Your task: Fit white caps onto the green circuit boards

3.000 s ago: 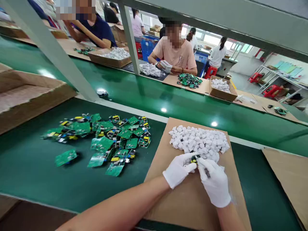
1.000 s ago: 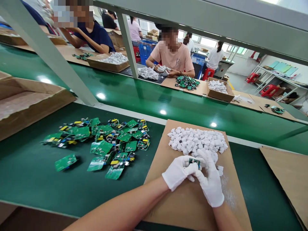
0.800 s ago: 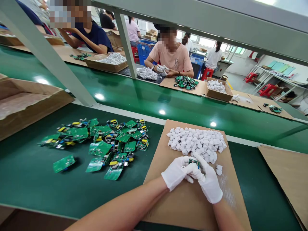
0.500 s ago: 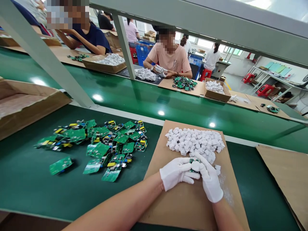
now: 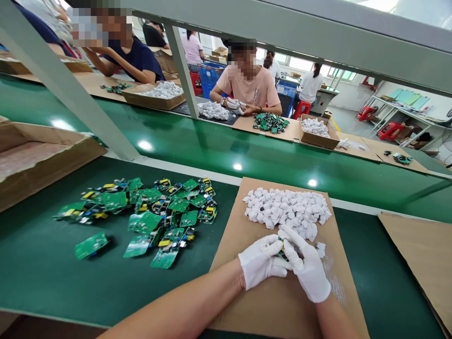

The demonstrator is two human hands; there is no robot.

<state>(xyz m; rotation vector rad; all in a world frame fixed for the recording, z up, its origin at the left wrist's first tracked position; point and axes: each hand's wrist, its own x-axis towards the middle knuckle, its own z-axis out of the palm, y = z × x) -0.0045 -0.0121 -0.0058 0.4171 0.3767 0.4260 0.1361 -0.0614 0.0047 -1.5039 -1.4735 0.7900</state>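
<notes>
White gloves cover both my hands, which meet over a cardboard sheet (image 5: 261, 306). Between them is a small green circuit board (image 5: 282, 253), mostly hidden by the fingers. My left hand (image 5: 263, 261) grips it from the left, thumb on top. My right hand (image 5: 305, 263) closes on it from the right, its fingers bent over the board's face. Just beyond the hands lies a heap of small white pieces (image 5: 282, 209). One loose white piece (image 5: 320, 249) rests beside my right hand. To the left, a pile of circuit boards (image 5: 144, 221) with yellow and blue parts spreads over the green table.
A single circuit board (image 5: 92, 245) lies apart at the left. An open cardboard box (image 5: 52, 165) stands at the far left, another cardboard piece (image 5: 420, 254) at the right. A slanted metal post (image 5: 70, 80) and overhead beam frame the bench. Co-workers (image 5: 247, 89) sit across.
My right fingers have moved over the board, which has tilted and is now more covered. The round white piece seen on it earlier is hidden. Both hands shifted slightly down.
</notes>
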